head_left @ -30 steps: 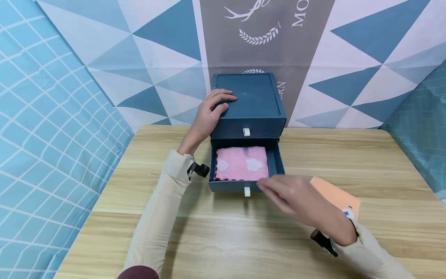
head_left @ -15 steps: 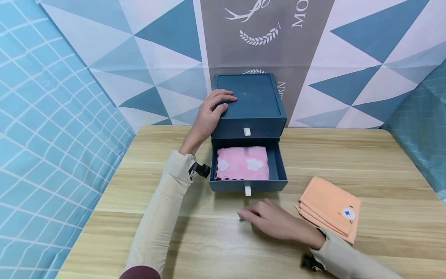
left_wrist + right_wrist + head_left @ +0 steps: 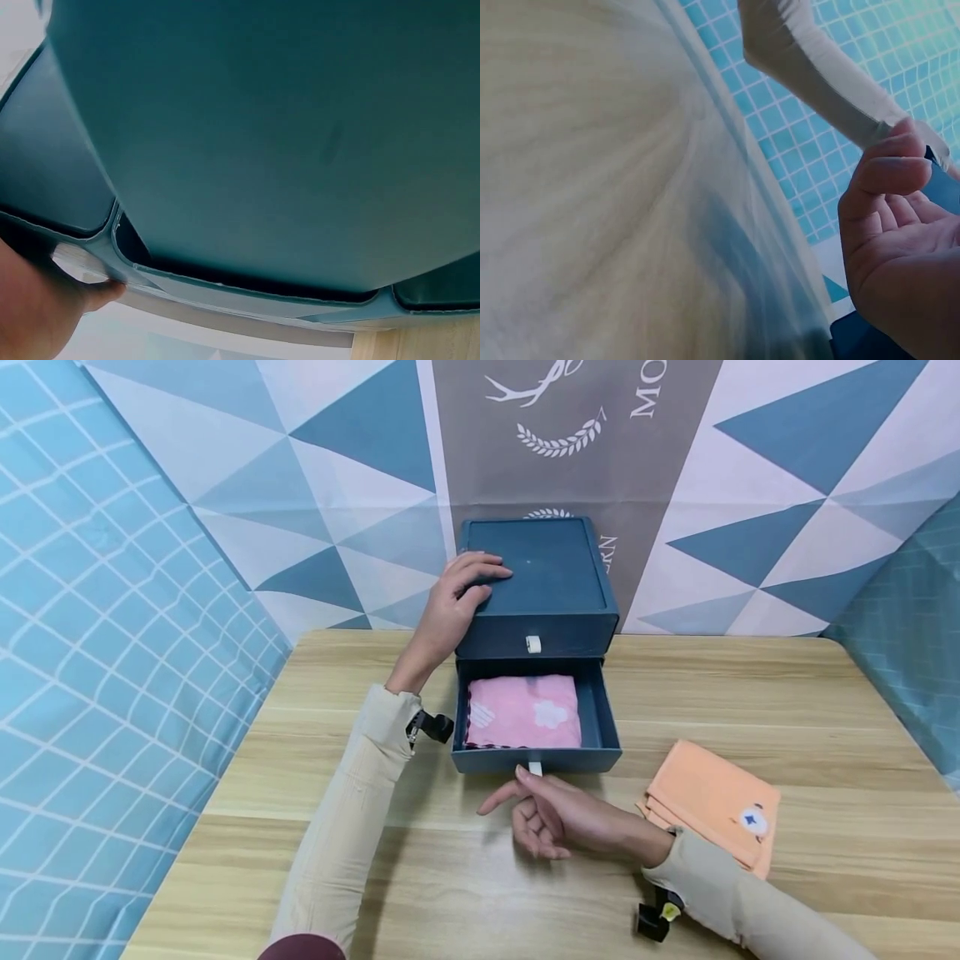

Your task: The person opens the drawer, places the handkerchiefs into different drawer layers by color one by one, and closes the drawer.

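Note:
A dark blue two-drawer box (image 3: 536, 568) stands at the back of the table, its lower drawer (image 3: 487, 762) pulled out. Inside that drawer lies a folded pink towel (image 3: 517, 714) with white flower shapes. My left hand (image 3: 450, 602) rests on the box's top left edge, fingers lying over the top. Just in front of the lower drawer is my right hand (image 3: 551, 818), palm partly turned up, thumb tip beside the white pull tab (image 3: 536, 768). Its index finger points left and the other fingers curl loosely around nothing. In the left wrist view, the box's side (image 3: 285, 150) fills most of the frame.
A folded orange towel (image 3: 712, 802) with a bear-face patch lies on the wooden table (image 3: 825, 760), right of the drawer and close to the right forearm. The upper drawer (image 3: 495, 635) is closed. Patterned cloth (image 3: 360, 527) hangs behind the table.
My right hand has moved left and down from the drawer's front right corner, then turned palm-up with its thumb near the pull tab. The left hand and drawer stay put.

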Motion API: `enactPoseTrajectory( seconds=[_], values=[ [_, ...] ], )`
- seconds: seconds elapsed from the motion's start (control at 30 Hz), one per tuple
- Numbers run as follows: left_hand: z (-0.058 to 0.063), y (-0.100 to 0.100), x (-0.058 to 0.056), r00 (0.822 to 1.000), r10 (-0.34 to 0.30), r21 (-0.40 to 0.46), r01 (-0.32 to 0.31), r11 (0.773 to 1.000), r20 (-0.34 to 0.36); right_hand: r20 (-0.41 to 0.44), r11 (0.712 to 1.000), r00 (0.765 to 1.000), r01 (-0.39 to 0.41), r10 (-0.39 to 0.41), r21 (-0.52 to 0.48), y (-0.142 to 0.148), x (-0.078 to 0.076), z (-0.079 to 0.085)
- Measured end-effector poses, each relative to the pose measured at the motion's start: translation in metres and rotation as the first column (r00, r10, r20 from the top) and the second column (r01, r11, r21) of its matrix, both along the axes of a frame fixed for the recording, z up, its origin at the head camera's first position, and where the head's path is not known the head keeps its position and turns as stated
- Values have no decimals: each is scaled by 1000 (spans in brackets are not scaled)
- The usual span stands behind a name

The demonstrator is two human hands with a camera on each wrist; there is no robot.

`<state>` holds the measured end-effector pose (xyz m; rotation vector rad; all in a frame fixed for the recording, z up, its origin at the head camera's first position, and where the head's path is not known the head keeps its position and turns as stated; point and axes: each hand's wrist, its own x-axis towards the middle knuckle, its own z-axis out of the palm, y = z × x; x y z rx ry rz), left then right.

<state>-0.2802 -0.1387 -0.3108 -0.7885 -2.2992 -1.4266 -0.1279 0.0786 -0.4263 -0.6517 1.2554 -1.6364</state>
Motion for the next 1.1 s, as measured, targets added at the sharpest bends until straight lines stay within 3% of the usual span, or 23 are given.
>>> enactPoseTrajectory(
  seconds=[0.17,0.57,1.1],
  values=[
    [1,0,1,1000,18,-36,-18,999,12,52,999,998,38,-37,-13,-1,-2,-3],
    [3,-1,1,1000,26,-63,-25,998,5,62,992,995,83,-77,-91,-2,-7,3],
    [3,-2,2,1000,12,-58,-12,998,-4,-45,990,990,128,-131,-64,-6,-18,0]
  ],
)
